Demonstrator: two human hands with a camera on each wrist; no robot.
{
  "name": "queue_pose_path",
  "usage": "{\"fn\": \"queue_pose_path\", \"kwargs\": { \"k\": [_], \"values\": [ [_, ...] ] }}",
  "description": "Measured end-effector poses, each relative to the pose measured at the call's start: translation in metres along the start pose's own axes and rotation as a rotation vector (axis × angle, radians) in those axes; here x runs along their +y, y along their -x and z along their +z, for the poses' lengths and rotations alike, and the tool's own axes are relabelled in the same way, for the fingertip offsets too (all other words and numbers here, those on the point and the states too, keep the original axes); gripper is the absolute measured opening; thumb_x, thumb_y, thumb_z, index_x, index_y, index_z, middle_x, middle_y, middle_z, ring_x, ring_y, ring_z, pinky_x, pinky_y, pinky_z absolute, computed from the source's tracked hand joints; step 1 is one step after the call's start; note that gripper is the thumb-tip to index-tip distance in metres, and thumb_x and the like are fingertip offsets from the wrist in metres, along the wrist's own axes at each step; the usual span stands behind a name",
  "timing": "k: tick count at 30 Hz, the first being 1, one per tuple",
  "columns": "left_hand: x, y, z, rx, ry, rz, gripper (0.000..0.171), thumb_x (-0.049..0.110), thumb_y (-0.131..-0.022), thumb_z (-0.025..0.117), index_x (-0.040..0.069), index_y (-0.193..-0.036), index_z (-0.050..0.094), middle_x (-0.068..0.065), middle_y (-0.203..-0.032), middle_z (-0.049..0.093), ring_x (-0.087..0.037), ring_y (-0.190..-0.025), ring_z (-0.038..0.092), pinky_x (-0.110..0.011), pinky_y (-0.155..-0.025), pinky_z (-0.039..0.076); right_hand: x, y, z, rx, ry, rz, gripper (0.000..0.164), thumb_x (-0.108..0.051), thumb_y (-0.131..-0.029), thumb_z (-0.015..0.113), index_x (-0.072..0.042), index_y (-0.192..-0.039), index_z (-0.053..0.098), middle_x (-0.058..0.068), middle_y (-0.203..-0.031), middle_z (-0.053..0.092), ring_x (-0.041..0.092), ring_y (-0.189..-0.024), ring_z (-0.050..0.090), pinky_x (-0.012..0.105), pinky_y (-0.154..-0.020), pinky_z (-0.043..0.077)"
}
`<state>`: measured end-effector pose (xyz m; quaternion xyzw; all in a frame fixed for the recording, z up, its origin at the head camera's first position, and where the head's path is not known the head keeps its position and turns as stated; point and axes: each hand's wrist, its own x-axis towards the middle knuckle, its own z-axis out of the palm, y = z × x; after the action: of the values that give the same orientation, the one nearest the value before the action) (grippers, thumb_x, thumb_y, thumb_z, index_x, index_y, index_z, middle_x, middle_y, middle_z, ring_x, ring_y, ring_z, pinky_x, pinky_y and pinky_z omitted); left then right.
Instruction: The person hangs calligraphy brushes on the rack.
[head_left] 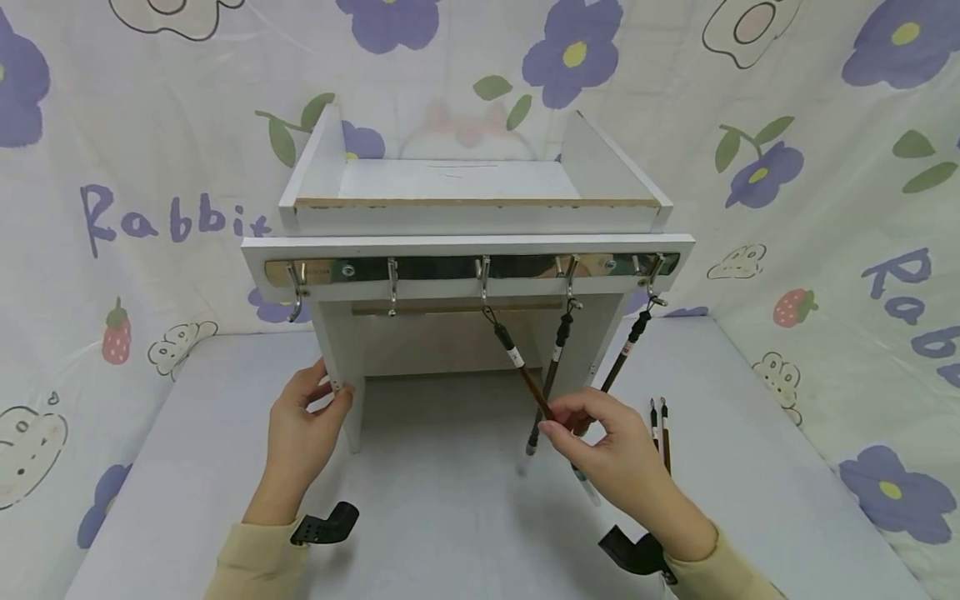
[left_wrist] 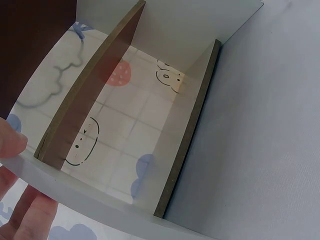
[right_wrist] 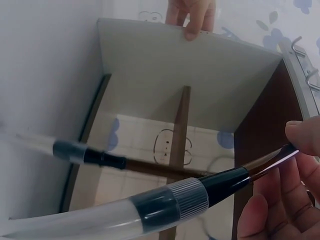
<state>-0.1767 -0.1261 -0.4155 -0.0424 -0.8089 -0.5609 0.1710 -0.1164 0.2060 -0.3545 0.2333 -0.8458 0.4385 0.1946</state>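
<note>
In the head view, a white rack (head_left: pixel 465 221) carries a metal strip of hooks along its front. My right hand (head_left: pixel 611 437) pinches a calligraphy brush (head_left: pixel 531 379) by its brown handle. That brush slants, its top loop at the middle hook (head_left: pixel 485 279); whether the loop is over the hook I cannot tell. In the right wrist view its clear cap (right_wrist: pixel 90 220) points left. Two more brushes hang to the right: one brush (head_left: pixel 557 350), and another brush (head_left: pixel 626 354) partly behind my hand. My left hand (head_left: pixel 303 425) grips the front edge of the left side panel (head_left: pixel 337 350).
Two brushes (head_left: pixel 665 433) lie on the white table (head_left: pixel 435 517), right of the rack and partly behind my right hand. Hooks (head_left: pixel 296 292) at the left carry nothing. A patterned cloth (head_left: pixel 172 275) stands behind the rack and along both sides.
</note>
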Motion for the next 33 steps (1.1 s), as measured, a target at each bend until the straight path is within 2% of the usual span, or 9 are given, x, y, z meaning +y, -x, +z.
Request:
{"fn": "queue_pose_path", "kwargs": {
  "k": [3,5,12,15,25,29,33],
  "values": [
    [0.011,0.003,-0.001,-0.003,-0.002,0.014,0.045,0.002,-0.092,0.061,0.001,-0.136,0.053,-0.016,-0.121,0.058,-0.037,-0.109,0.057,-0.023,-0.083,0.054,-0.009,-0.002,-0.002,-0.001,0.005,0.0,0.02,0.009,-0.079,0.073,-0.005,-0.091,0.066,-0.003,-0.08,0.061,0.011,-0.071,0.055,0.022,-0.062,0.05],
    [0.011,0.003,-0.001,-0.002,-0.002,0.018,0.045,0.002,-0.092,0.06,0.001,-0.137,0.053,-0.016,-0.122,0.057,-0.038,-0.11,0.057,-0.021,-0.082,0.053,-0.011,-0.003,-0.003,-0.003,0.003,0.003,0.02,0.009,-0.08,0.073,-0.006,-0.091,0.066,-0.003,-0.08,0.061,0.011,-0.071,0.055,0.023,-0.061,0.051],
    [-0.02,-0.004,0.003,0.009,0.007,0.001,0.047,0.008,-0.092,0.065,0.015,-0.138,0.055,-0.005,-0.122,0.059,-0.026,-0.11,0.059,-0.022,-0.082,0.054,-0.01,-0.003,-0.002,0.001,0.003,0.009,0.021,0.007,-0.079,0.074,-0.009,-0.091,0.066,-0.004,-0.08,0.061,0.011,-0.069,0.055,0.024,-0.059,0.051],
    [-0.025,-0.005,0.003,0.01,0.017,0.01,0.047,0.011,-0.092,0.065,0.018,-0.138,0.056,-0.003,-0.122,0.059,-0.026,-0.11,0.059,-0.024,-0.083,0.054,-0.01,-0.004,-0.002,0.0,0.006,0.016,0.022,0.007,-0.079,0.074,-0.01,-0.091,0.066,-0.004,-0.081,0.062,0.011,-0.069,0.056,0.023,-0.06,0.051],
    [-0.025,-0.005,0.003,0.01,0.025,0.026,0.046,0.011,-0.092,0.066,0.018,-0.137,0.056,-0.002,-0.121,0.059,-0.025,-0.109,0.059,-0.024,-0.082,0.054,-0.01,-0.004,-0.001,-0.003,0.003,0.021,0.019,0.008,-0.08,0.074,-0.005,-0.092,0.067,-0.003,-0.081,0.062,0.012,-0.07,0.056,0.025,-0.059,0.052],
    [-0.027,-0.005,0.003,0.011,0.021,0.025,0.048,0.01,-0.092,0.066,0.018,-0.138,0.055,-0.003,-0.122,0.059,-0.026,-0.11,0.059,-0.025,-0.082,0.055,-0.011,-0.004,-0.001,0.002,0.001,0.025,0.018,0.007,-0.08,0.074,-0.005,-0.091,0.067,-0.004,-0.081,0.062,0.012,-0.07,0.056,0.025,-0.06,0.052],
    [-0.021,-0.003,0.003,0.008,0.017,0.022,0.048,0.009,-0.092,0.065,0.015,-0.138,0.055,-0.005,-0.124,0.058,-0.027,-0.111,0.058,-0.024,-0.083,0.054,-0.011,-0.004,0.0,0.003,0.002,0.03,0.019,0.007,-0.08,0.074,-0.006,-0.091,0.067,-0.004,-0.081,0.061,0.011,-0.07,0.056,0.025,-0.06,0.052]
  ]
}}
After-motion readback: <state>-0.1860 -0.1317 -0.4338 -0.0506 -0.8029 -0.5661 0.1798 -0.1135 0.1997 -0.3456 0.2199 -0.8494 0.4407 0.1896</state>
